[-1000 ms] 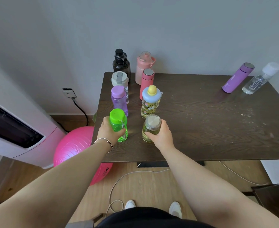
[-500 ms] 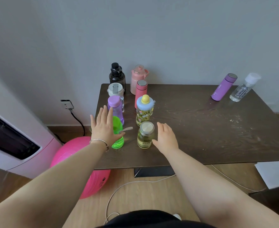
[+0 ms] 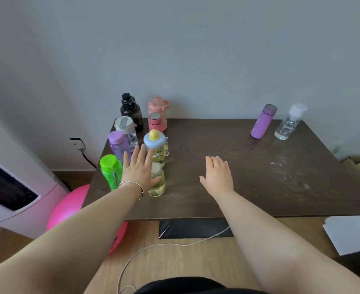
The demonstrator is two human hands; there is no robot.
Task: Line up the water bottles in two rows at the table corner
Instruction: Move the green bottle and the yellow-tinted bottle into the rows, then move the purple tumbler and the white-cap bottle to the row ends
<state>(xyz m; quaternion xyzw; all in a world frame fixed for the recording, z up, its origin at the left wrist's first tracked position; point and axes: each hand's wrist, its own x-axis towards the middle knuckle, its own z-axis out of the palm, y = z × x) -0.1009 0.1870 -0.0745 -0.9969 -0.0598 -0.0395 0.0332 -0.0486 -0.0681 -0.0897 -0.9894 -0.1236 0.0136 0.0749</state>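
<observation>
Several bottles stand in two rows at the far left corner of the dark table. The left row holds a black bottle, a clear white-capped one, a purple one and a green one. The right row holds a pink jug, a pink flask, a blue-lidded cartoon bottle and a yellowish glass bottle. A purple flask and a clear bottle stand at the far right. My left hand hovers open above the front bottles. My right hand is open over the table's middle.
A pink exercise ball lies on the floor by the table's left side, beside a white appliance. A white cable runs across the wooden floor. White paper lies at the lower right.
Both hands let go of the green and the yellowish bottle. The left hand rose and moved right over the front bottles; the right hand moved right across the table. The view tilted up.
</observation>
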